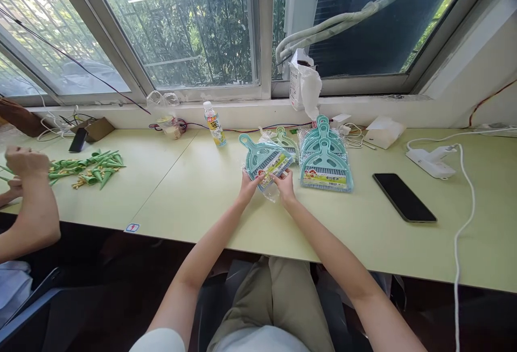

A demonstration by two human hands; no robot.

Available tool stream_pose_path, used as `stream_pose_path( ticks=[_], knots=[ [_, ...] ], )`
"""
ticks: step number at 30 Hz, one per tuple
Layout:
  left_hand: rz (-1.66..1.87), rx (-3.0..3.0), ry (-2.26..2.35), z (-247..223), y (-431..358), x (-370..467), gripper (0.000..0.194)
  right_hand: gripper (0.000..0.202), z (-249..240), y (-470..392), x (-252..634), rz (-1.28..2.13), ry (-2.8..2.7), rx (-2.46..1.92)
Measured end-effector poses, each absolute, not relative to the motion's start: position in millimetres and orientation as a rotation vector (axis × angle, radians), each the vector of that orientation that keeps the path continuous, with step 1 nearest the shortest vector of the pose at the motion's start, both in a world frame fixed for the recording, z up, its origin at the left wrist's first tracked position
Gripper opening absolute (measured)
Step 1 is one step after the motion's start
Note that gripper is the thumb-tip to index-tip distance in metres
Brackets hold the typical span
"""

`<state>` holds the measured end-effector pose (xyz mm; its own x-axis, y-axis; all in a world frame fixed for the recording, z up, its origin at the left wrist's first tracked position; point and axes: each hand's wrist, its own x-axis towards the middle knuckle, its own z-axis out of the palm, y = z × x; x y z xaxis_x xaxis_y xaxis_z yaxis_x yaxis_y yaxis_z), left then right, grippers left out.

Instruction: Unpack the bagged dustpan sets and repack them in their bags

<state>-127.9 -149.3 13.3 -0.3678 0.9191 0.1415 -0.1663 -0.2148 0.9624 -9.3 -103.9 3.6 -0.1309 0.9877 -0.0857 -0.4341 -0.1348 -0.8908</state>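
Note:
Between my hands is a teal dustpan set (261, 153) in clear plastic, tilted, with a printed label and a brush showing through the wrap. My left hand (249, 186) grips its lower left edge. My right hand (285, 185) pinches the lower right corner near the label. Loose clear film hangs below the package. Just right of my hands, a stack of similar wrapped dustpan sets (326, 158) lies on the table. Another green dustpan (283, 137) lies behind the one I hold, partly covered by it.
On the pale green table (194, 201) are a drink bottle (215, 124), a black phone (404, 197) and a white power strip (432, 162) with its cable. At the left, a co-worker's hand (28, 162) is raised beside green artificial stems (97, 168).

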Motion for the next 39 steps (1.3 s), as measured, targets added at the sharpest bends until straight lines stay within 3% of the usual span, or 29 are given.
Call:
stream_pose_path(
  ticks=[10,32,39],
  knots=[
    [1.786,0.998,1.265,12.0,-147.6,-127.8,0.061,0.064,5.2,-104.5,-9.9,1.57,-0.892,-0.864],
    [1.385,0.942,1.223,20.0,-154.2,-134.9,0.083,0.066,-3.9,-91.1,-5.3,1.549,-0.866,-0.969],
    [1.376,0.898,1.175,25.6,-155.0,-146.8,0.076,0.054,5.7,-86.8,-2.3,1.602,-0.921,-0.921]
  ],
)
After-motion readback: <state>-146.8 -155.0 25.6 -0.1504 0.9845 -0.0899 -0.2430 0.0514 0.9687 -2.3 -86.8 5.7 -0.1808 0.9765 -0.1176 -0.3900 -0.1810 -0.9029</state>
